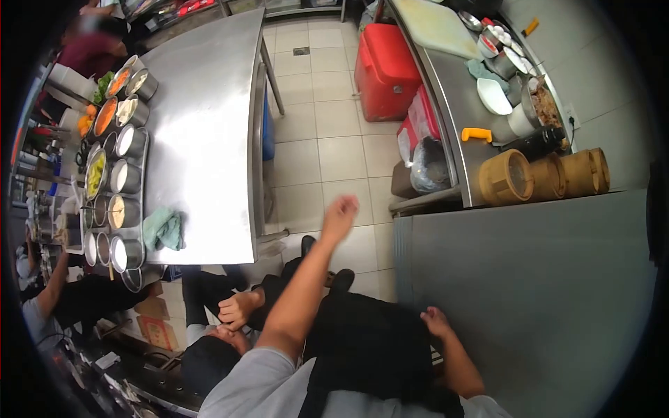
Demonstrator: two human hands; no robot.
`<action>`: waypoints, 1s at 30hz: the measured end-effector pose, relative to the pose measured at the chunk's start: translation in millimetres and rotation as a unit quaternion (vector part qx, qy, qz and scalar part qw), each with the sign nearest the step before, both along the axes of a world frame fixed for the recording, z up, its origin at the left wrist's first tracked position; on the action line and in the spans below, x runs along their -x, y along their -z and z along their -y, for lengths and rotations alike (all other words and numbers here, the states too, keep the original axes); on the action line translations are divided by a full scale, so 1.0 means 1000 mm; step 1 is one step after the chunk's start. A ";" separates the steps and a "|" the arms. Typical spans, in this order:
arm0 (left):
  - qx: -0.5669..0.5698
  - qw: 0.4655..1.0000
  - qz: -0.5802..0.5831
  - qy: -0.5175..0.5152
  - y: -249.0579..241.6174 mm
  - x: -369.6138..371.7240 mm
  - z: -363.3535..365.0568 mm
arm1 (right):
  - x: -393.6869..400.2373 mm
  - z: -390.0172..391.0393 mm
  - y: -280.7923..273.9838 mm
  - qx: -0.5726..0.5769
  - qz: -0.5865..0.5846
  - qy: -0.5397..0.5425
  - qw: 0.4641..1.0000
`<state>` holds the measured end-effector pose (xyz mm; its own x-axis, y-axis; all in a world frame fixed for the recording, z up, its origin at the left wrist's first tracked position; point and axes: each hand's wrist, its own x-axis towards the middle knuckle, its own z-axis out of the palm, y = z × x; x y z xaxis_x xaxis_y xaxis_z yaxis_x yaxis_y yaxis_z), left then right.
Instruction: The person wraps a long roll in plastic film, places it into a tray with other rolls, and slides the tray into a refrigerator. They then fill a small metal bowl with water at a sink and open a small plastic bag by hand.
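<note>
My left hand [340, 217] is stretched forward over the tiled floor, between the steel table [202, 139] and the right-hand counter. Its fingers look bent and are smeared by motion; nothing shows in them. Lower down, my right hand [436, 322] hangs at my side, beside the grey cabinet top [529, 279]. Its fingers are loosely apart around nothing. A black apron [369, 334] covers my front. Close on my left is a person in a black cap [210, 366], one hand [238, 311] raised near the face.
Metal tubs [125, 177] of food and a green cloth [164, 228] lie along the table's left side. Red coolers [390, 73] stand under the right counter, which holds a cutting board [435, 28], a yellow-handled tool [477, 134] and bamboo steamers [506, 177]. More people are at the left.
</note>
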<state>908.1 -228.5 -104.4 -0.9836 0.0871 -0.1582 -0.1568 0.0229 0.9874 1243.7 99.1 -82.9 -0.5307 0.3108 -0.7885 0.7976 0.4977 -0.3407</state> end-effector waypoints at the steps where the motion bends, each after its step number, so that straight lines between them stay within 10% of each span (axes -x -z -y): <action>1: 0.020 0.997 -0.062 -0.034 -0.040 0.025 0.024 | 0.013 -0.001 0.007 0.007 0.001 0.000 1.000; 7: 0.159 0.939 -0.190 -0.239 -0.171 0.120 0.129 | 0.108 0.019 0.065 -0.034 -0.022 -0.160 0.986; 24: 0.623 0.748 -0.135 -0.186 -0.110 0.233 0.213 | 0.432 0.126 0.204 0.034 0.241 -0.327 0.913; 30: 0.514 0.830 -0.089 -0.197 -0.100 0.237 0.223 | 0.491 0.155 0.221 0.018 0.264 -0.360 0.895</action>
